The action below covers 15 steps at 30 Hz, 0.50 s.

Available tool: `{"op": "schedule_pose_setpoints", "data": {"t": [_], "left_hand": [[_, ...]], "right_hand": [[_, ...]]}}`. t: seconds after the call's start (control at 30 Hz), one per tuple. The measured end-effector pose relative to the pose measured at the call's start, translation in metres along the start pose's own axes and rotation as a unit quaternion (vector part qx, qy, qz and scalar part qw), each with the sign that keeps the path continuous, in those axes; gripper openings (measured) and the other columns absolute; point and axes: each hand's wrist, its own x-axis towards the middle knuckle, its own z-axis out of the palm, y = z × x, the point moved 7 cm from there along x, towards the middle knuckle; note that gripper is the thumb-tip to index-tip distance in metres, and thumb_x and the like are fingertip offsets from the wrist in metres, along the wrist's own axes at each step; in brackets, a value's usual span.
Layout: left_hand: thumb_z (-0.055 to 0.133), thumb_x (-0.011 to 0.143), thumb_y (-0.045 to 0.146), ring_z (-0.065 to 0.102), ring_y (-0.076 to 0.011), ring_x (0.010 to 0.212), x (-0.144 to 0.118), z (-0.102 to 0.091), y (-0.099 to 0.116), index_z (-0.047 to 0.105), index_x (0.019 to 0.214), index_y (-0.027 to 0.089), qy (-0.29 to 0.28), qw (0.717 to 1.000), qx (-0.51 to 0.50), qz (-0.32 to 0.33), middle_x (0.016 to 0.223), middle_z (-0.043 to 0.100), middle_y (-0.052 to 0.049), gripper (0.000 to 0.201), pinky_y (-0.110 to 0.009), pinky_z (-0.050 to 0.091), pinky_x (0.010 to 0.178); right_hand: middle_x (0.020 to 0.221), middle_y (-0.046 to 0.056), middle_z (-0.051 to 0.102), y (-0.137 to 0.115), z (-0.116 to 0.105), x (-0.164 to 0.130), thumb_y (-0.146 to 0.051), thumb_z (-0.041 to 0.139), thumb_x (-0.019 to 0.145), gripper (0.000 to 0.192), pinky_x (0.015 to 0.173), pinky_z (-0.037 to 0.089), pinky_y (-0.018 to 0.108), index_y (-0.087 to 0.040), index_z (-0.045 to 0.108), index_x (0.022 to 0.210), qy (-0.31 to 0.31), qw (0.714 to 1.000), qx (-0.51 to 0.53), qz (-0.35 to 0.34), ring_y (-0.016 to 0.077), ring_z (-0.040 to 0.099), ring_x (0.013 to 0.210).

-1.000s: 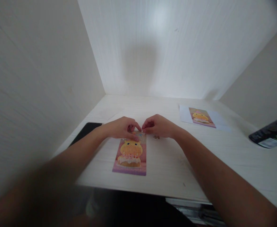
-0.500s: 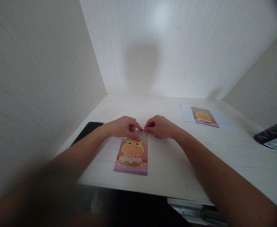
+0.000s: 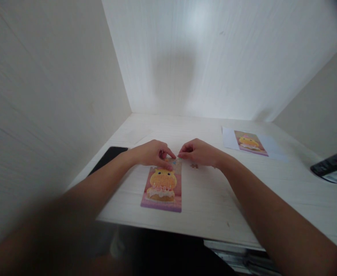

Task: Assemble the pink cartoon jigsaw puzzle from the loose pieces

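Note:
A tall pink jigsaw puzzle (image 3: pixel 162 188) showing a yellow character on a cake lies flat near the table's front edge. My left hand (image 3: pixel 149 154) rests curled on its top edge, thumb pressing the puzzle down. My right hand (image 3: pixel 198 152) meets it fingertip to fingertip at the top right corner, pinching what looks like a small puzzle piece there. One loose brownish piece (image 3: pixel 194 166) lies on the table just right of the puzzle, below my right hand.
A white sheet with the same picture printed small (image 3: pixel 250 142) lies at the back right. A black flat device (image 3: pixel 108 158) sits at the left by the side wall. A dark packet (image 3: pixel 333 168) is at the far right. Pale walls enclose the white table (image 3: pixel 243 191).
Both hands stay at the puzzle's top edge with only small finger movements. The view has shifted slightly, and the loose piece now shows more clearly beside my right hand.

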Motion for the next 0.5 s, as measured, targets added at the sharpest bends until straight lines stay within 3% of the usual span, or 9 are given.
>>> {"op": "schedule_pose_setpoints", "data": {"t": [0.27,0.5], "left_hand": [[0.073,0.069,0.055,0.048,-0.0093,0.063,0.0,0.0,0.0,0.072,0.11,0.024,0.005,1.0,0.008,0.008,0.074,0.057,0.0,0.052,-0.024,0.033,0.058],[0.072,0.07,0.056,0.048,-0.0097,0.064,-0.001,-0.001,0.004,0.071,0.111,0.023,0.001,1.0,0.015,0.016,0.074,0.057,0.0,0.052,-0.024,0.033,0.059]], "right_hand": [[0.074,0.005,0.072,-0.01,0.005,-0.001,-0.027,0.06,0.083,0.017,0.057,0.041,0.024,-0.016,0.073,0.082,0.016,0.992,-0.12,-0.016,0.0134,0.06,0.061],[0.081,0.006,0.073,-0.012,0.005,0.001,-0.029,0.062,0.083,0.015,0.06,0.04,0.025,-0.018,0.072,0.082,0.022,0.987,-0.154,-0.032,0.015,0.061,0.068]]}}
